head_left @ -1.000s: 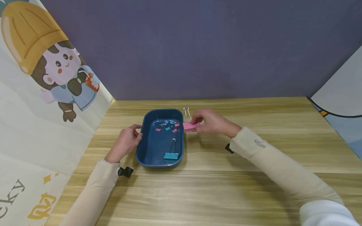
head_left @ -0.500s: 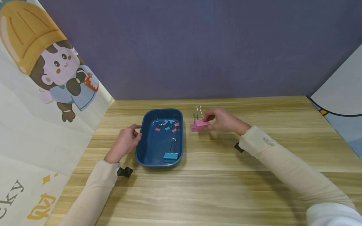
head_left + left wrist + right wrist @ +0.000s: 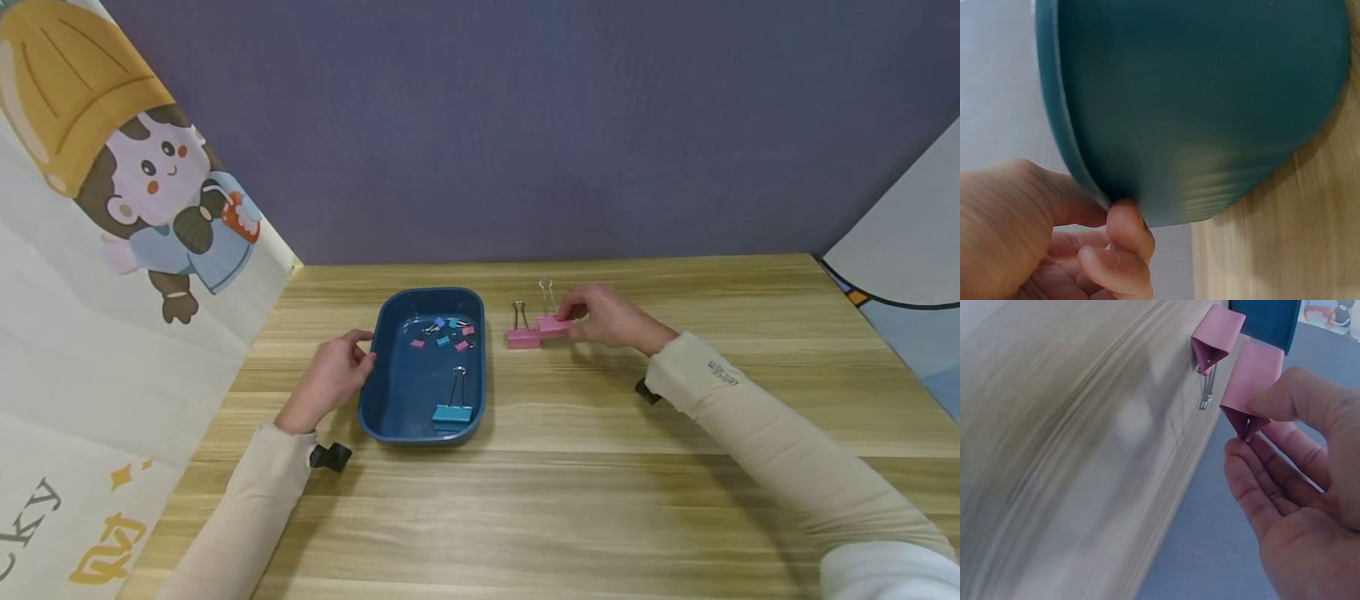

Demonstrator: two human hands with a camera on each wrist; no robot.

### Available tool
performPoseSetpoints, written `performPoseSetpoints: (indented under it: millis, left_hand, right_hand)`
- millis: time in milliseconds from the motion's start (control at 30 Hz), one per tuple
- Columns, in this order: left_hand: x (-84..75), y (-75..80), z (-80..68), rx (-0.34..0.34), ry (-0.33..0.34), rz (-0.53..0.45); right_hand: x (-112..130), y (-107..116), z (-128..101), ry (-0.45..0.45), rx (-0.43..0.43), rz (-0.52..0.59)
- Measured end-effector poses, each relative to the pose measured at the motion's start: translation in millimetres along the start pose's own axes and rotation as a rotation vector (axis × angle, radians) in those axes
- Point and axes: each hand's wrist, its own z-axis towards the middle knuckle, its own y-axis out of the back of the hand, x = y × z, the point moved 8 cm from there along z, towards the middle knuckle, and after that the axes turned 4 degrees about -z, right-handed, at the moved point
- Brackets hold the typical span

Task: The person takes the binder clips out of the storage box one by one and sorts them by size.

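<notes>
A dark blue tray (image 3: 390, 392) sits on the wooden table; it holds a large teal binder clip (image 3: 453, 413) and several small coloured clips (image 3: 444, 334). My left hand (image 3: 330, 379) grips the tray's left rim between thumb and fingers, and the left wrist view shows that hand (image 3: 1107, 215) on the tray wall (image 3: 1197, 106). To the tray's right, my right hand (image 3: 606, 317) pinches a pink binder clip (image 3: 554, 325) low over the table. A second pink binder clip (image 3: 522, 337) lies beside it. In the right wrist view the thumb presses the held clip (image 3: 1252, 381), with the other clip (image 3: 1216, 336) just beyond.
A purple wall stands behind the table. A cartoon-printed panel (image 3: 112, 250) closes off the left side and another panel (image 3: 907, 275) the right. Bare wooden tabletop (image 3: 525, 500) stretches in front of the tray and both forearms.
My right hand moved right, away from the tray's rim, carrying pink clips. One pink clip now lies on the table by itself; the other stays in the hand. The left hand stayed put.
</notes>
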Motion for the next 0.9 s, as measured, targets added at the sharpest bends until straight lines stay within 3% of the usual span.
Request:
performPoseSetpoints:
  millis: [400, 900]
  left_hand:
    - [0.4, 0.3, 0.3, 0.007, 0.006, 0.004]
    - [-1.1, 0.9, -0.4, -0.002, -0.006, 0.014]
  right_hand:
    - [-15.7, -7.6, 0.4, -0.054, 0.013, -0.014]
    - [-17.7, -16.4, 1.7, -0.055, 0.031, -0.021]
